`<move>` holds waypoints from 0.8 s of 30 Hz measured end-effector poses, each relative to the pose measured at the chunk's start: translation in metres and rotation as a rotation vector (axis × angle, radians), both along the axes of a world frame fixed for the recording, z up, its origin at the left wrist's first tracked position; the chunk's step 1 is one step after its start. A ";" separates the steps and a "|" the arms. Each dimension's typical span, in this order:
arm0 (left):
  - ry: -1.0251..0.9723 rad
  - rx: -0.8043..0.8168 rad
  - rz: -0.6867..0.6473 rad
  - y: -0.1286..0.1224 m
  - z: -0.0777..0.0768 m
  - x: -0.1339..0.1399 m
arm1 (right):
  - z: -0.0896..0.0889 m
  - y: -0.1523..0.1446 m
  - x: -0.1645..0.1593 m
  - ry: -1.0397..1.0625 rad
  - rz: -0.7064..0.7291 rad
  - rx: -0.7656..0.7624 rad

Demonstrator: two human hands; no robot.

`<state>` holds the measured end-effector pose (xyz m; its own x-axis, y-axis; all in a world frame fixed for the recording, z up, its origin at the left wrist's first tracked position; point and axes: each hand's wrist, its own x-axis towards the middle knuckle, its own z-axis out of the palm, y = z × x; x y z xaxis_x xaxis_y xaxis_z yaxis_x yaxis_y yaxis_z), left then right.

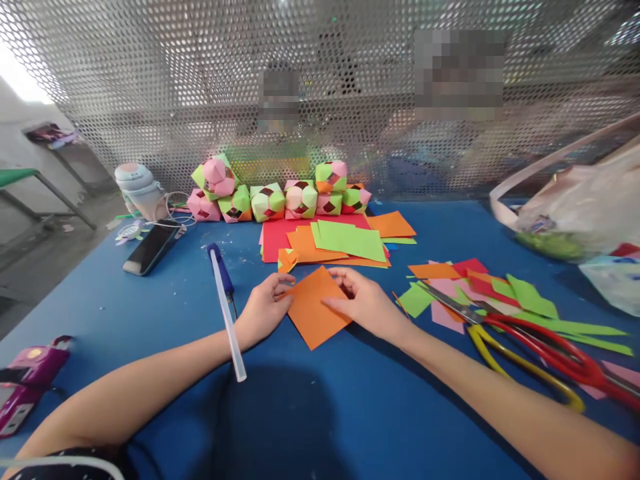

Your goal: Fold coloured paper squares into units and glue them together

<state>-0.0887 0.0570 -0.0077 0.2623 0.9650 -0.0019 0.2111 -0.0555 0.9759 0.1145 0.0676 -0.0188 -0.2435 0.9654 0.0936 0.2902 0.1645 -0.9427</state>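
An orange paper square [316,310] is held just over the blue table, one corner pointing toward me. My left hand [266,303] pinches its left corner between thumb and fingers. At the opposite corner my right hand [367,303] grips the sheet, thumb on top and fingers behind. Just beyond the square lies a small folded orange and green paper piece [287,260]. Behind that is a stack of coloured sheets, with green paper [350,240] on top of orange and red ones. A glue gun [223,273] with a white glue stick lies left of my left hand.
Several folded paper balls [267,201] line the back by a perforated metal screen [210,80]. Scissors [525,340] and paper scraps [530,297] lie at right, near a plastic bag [565,200]. A phone [153,247], a bottle [140,190] and a purple power strip [33,383] are at left.
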 end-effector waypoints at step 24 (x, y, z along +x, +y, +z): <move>0.278 0.199 0.029 0.006 -0.005 -0.002 | -0.002 -0.018 0.048 -0.406 0.010 0.163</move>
